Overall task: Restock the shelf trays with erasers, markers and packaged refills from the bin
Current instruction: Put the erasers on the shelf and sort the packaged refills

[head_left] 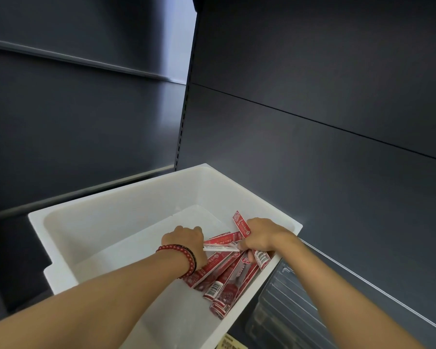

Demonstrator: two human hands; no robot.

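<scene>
Your L hand [184, 239] and R hand [261, 238] each grip refill pkts [224, 278], piled vs bin [141, 195] right wall, under rim. Bin's left half: open floor. Clear tray [285, 306] just right.

- Both bare forearms reach forward and down, drawing close together at the wrists
- Left grip [184, 239] knuckles up, fingers curled on packets [224, 270]
- Right grip [261, 238] just beside it, fist clenched round more of them
</scene>
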